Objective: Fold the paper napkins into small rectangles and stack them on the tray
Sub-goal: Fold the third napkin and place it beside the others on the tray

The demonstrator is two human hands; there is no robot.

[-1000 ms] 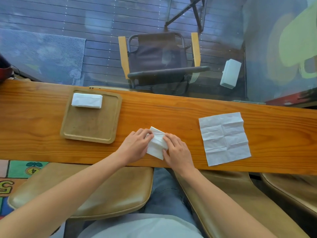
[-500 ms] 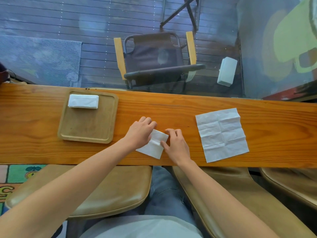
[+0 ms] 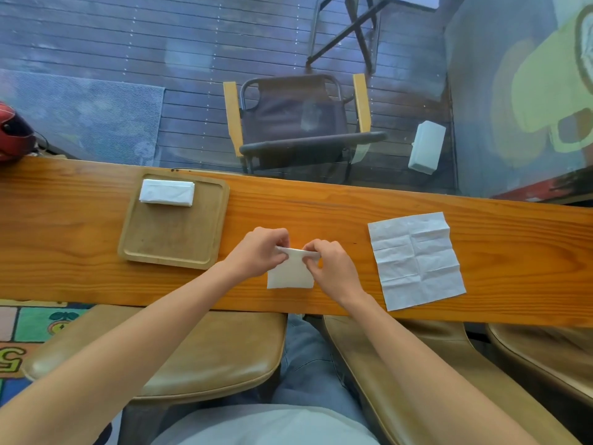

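We note a wooden counter (image 3: 80, 226) w/ a wooden tray (image 3: 167, 245) lying flat on it; tray is our ref. point. A stack (image 3: 167, 193) of folded white napkins sits inside the tray, at its far edge, towards the far-left corner, touching the tray floor.

Just right of the tray, on the counter, both hands work one part-folded napkin (image 3: 290, 274). Left hand (image 3: 256, 252) and right hand (image 3: 333, 268) each pinch its far edge betw. thumb and fingertips, that edge raised off the wood; near part of the napkin lies on the counter. Remaining fingers of both hands are curled in close together. Hands are near each other but apart, napkin edge spanning the gap.

Further right of the tray, well apart from it and beyond the right hand, an open napkin (image 3: 415, 260) lies flat, creased in a grid, not touched by either hand.

Left of the tray, at the counter's far end, we see a red obj. (image 3: 12, 133), partly out of frame; cannot tell what it is.
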